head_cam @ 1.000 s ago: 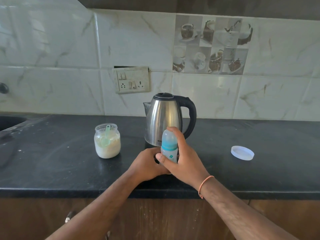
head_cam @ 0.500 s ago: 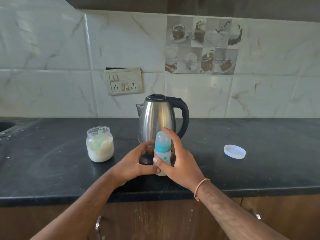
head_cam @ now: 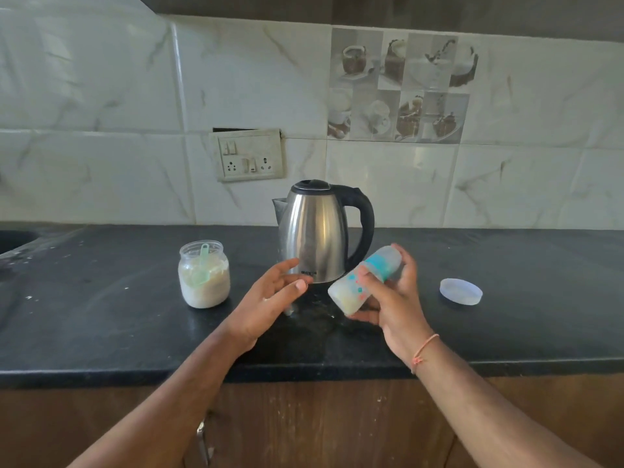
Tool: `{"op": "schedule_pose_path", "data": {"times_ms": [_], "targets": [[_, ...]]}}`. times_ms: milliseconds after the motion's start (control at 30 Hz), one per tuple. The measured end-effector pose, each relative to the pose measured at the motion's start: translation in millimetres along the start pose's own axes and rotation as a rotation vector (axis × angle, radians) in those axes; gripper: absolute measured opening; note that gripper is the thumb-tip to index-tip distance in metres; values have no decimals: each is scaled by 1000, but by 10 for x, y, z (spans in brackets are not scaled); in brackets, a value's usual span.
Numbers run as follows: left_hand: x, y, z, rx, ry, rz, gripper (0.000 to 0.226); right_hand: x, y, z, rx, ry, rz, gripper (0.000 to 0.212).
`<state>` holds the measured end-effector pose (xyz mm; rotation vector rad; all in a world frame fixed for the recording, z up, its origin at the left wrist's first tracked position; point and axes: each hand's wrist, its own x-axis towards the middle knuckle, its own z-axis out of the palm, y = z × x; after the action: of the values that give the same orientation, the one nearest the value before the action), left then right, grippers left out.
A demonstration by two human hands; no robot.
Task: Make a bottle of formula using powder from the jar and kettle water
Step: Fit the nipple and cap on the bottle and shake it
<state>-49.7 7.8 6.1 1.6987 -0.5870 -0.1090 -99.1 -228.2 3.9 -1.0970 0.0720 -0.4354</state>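
surface (head_cam: 101, 325): black stone, speckled; kettle (head_cam: 314, 234) and jar (head_cam: 204, 275) borne
wall (head_cam: 101, 96): marbled tiles
right hand (head_cam: 393, 298): bottle (head_cam: 364, 280) gripped, tilted
left hand (head_cam: 266, 298): fingers spread, nothing held

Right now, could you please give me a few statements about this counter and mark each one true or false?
1. The right hand holds the baby bottle tilted, off the counter. True.
2. The left hand grips the kettle handle. False: it is open and holds nothing.
3. A green scoop stands in the powder jar. True.
4. The white lid is on the jar. False: it lies on the counter, right of the kettle.
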Motion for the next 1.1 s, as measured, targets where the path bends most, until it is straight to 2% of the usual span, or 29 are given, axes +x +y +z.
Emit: {"op": "schedule_pose_path", "data": {"times_ms": [67, 100, 133, 200, 233, 267, 333, 367, 400, 467, 500, 533, 600, 633, 667, 733, 767, 800, 867, 900, 933, 1000, 1033, 1067, 1100], "targets": [[-3, 5, 13, 2, 23, 0, 87, 113, -19, -101, 323, 271, -96, 74], [-6, -3, 24, 5, 41, 2, 80, 164, -3, -140, 425, 352, -104, 77], [-6, -3, 35, 6, 62, 5, 72, 162, -11, -126, 435, 338, -80, 77], [-2, 1, 58, 9, 84, -8, 63, 30, -7, -32, 108, 81, -1, 70], [1, 4, 71, 17, 89, -11, 63, -21, -28, 0, 36, 2, 29, 69], [3, 6, 69, 26, 93, -12, 64, 16, -37, 12, 58, 23, 27, 69], [1, 14, 72, 40, 105, -20, 65, 113, -17, -89, 325, 262, -78, 72], [1, 8, 81, 54, 110, -24, 64, 154, -11, -120, 394, 329, -88, 72], [2, 0, 80, 72, 112, -28, 62, 142, -30, -88, 390, 306, -53, 70], [10, -18, 85, 115, 111, -42, 53, 42, -4, -35, 108, 42, 43, 67], [17, -24, 91, 135, 110, -43, 48, -6, -46, -11, 86, -15, 83, 67], [24, -28, 84, 149, 108, -40, 44, 47, -69, 6, 109, 14, 82, 68], [26, -34, 80, 164, 115, -39, 41, 142, -60, -119, 319, 247, -61, 72], [26, -42, 87, 174, 115, -34, 41, 196, -49, -168, 374, 325, -74, 75], [28, -57, 81, 186, 115, -30, 40, 189, -67, -146, 380, 285, -40, 75], [43, -61, 86, 212, 112, -37, 36, 75, -20, -101, 135, 36, 52, 72], [46, -57, 94, 222, 109, -36, 35, 18, -56, -79, 122, -6, 89, 71], [50, -57, 88, 231, 107, -32, 34, 59, -66, -54, 116, 10, 72, 71], [47, -42, 91, 238, 109, -37, 34, 119, -47, -138, 314, 239, -91, 73], [43, -36, 96, 243, 107, -39, 34, 172, -25, -191, 383, 330, -102, 75], [42, -41, 91, 250, 103, -37, 34, 171, -45, -172, 402, 311, -67, 76], [36, -28, 102, 257, 97, -47, 35, 71, -12, -142, 146, 69, 35, 73], [33, -16, 113, 260, 98, -47, 35, 10, -57, -112, 122, 3, 84, 71], [36, -18, 109, 261, 101, -42, 35, 41, -92, -73, 120, 11, 99, 69], [41, -19, 107, 259, 103, -41, 34, 58, -91, -86, 167, 100, 17, 66]]}}
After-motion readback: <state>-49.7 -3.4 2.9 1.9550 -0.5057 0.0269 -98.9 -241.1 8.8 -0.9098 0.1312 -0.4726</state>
